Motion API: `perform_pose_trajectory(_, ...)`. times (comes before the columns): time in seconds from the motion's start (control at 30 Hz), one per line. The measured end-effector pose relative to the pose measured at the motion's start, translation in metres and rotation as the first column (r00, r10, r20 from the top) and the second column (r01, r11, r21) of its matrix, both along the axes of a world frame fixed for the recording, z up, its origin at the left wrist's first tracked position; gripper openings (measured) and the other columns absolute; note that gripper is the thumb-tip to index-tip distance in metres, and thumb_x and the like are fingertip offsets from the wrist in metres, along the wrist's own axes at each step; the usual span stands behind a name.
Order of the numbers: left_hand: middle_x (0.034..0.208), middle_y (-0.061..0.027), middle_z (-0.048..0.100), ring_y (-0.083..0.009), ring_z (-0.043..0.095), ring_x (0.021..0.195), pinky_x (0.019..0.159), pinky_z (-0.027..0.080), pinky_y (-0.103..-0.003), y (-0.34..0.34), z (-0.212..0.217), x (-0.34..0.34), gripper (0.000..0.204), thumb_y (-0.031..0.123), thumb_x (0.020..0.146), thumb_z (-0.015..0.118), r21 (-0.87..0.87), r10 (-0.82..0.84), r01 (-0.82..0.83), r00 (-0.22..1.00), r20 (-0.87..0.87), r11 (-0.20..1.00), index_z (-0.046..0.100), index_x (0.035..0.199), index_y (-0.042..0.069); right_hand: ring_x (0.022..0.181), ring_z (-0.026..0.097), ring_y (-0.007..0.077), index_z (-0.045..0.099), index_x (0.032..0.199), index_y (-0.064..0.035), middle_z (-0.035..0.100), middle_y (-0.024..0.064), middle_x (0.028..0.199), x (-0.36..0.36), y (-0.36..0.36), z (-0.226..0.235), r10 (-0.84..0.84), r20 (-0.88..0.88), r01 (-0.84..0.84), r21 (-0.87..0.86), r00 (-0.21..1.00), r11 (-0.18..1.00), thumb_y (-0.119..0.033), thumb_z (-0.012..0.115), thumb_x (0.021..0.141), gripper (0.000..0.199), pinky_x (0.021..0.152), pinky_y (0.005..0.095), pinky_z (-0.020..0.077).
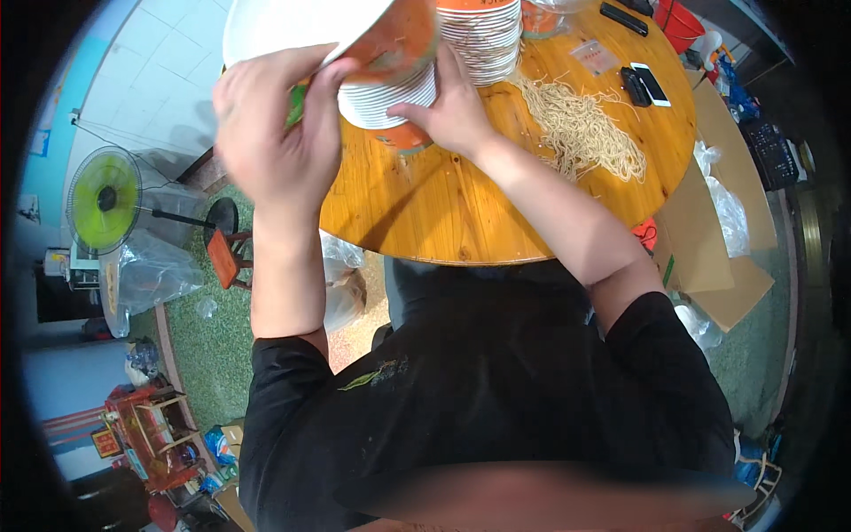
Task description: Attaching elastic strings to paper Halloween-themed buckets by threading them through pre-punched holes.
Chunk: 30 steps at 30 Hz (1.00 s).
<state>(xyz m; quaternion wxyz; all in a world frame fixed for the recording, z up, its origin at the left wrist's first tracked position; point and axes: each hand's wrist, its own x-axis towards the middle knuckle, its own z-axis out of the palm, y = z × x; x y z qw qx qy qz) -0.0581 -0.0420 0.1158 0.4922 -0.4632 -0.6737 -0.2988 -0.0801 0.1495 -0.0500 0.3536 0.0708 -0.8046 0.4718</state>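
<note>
My left hand (284,124) grips the rim of a paper bowl (390,44), thumb on the rim. The bowl is tilted, with its white inside facing left and its orange printed outside facing right. Just below it is a stack of nested paper bowls (387,104) with white rims and an orange bottom bowl. My right hand (456,115) is wrapped round the right side of that stack, its thumb pressed on the front. A taller stack of bowls (483,44) stands behind my right hand.
A heap of thin tan loops and strands (581,129) lies on the round wooden table (443,208). Near the right edge are a phone (651,84), a black object (633,87) and a small plastic bag (594,58). A green fan (106,197) and wooden stool (229,259) stand left; cardboard (709,239) right.
</note>
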Motion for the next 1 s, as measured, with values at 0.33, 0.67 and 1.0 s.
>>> perform_pose_trajectory(0.33, 0.086, -0.0074, 0.077, -0.0093, 0.071, 0.075, 0.065, 0.054, -0.022, -0.021, -0.051, 0.061, 0.032, 0.010, 0.077, 0.091, 0.180, -0.194, 0.112, 0.813, 0.549, 0.977, 0.077, 0.104, -0.001, 0.143, 0.043, 0.0288, 0.025, 0.160, -0.0048, 0.046, 0.0182, 0.155, 0.088, 0.024, -0.009, 0.566, -0.350, -0.544, -0.811, 0.746, 0.216, -0.045, 0.054, 0.106, 0.073, 0.121, 0.0412, 0.0330)
perform_pose_trajectory(0.67, 0.105, -0.0113, 0.077, -0.0195, 0.073, 0.098, 0.086, 0.058, -0.031, 0.007, -0.075, 0.060, 0.058, 0.019, 0.070, 0.096, 0.035, -0.226, 0.316, 0.592, 0.774, 0.948, 0.070, 0.117, -0.003, 0.146, 0.040, 0.0243, 0.025, 0.159, -0.0041, 0.041, 0.0085, 0.156, 0.172, 0.028, -0.033, 0.602, 0.031, -0.275, -0.870, 0.798, 0.410, -0.023, 0.106, 0.051, 0.136, 0.120, 0.0416, 0.0364)
perform_pose_trajectory(1.0, 0.079, -0.0056, 0.067, -0.0255, 0.066, 0.077, 0.078, 0.046, -0.038, 0.001, -0.108, 0.057, 0.029, 0.016, 0.075, 0.086, -0.411, 0.008, 0.298, 0.801, 0.598, 0.862, 0.073, 0.099, 0.007, 0.129, 0.058, 0.0191, 0.059, 0.139, -0.0046, 0.059, 0.0101, 0.142, 0.181, 0.060, -0.051, 0.035, 0.319, 0.027, -0.188, 0.947, 0.982, -0.001, 0.084, 0.083, 0.061, 0.108, 0.0334, 0.0483)
